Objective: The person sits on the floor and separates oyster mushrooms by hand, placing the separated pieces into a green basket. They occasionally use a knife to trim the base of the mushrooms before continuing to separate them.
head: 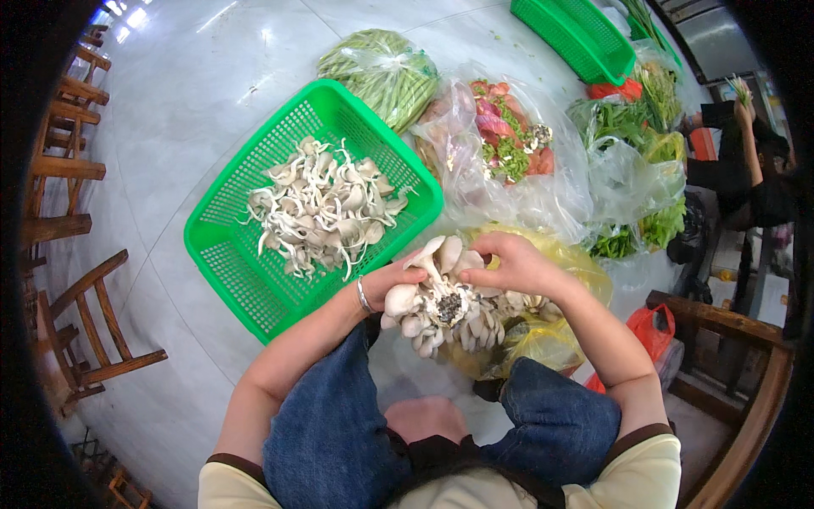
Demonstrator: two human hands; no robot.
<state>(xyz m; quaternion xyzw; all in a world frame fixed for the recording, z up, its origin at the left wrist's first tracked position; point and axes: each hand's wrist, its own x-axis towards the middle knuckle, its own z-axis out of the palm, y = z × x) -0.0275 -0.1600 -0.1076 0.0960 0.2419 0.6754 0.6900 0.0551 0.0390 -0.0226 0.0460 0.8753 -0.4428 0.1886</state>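
Observation:
Between my knees, both hands hold a cluster of oyster mushrooms (420,318), its dark, crumbly root base facing up. My left hand (393,280) grips the cluster from the left, thumb on top near a long pale stem. At its upper right, the thumb and fingers of my right hand (509,264) close on the mushroom caps. To the left, a green plastic basket (222,273) contains a heap of separated oyster mushrooms (324,203). A yellow plastic bag (553,343) with more mushrooms (524,302) lies beneath my right forearm.
Beyond the basket are bagged green beans (381,76) and a clear bag of vegetable scraps (509,140). Bagged leafy greens (636,172) and another green basket (572,38) lie to the right. Wooden chairs (102,318) stand left; another person (744,146) holds greens at far right.

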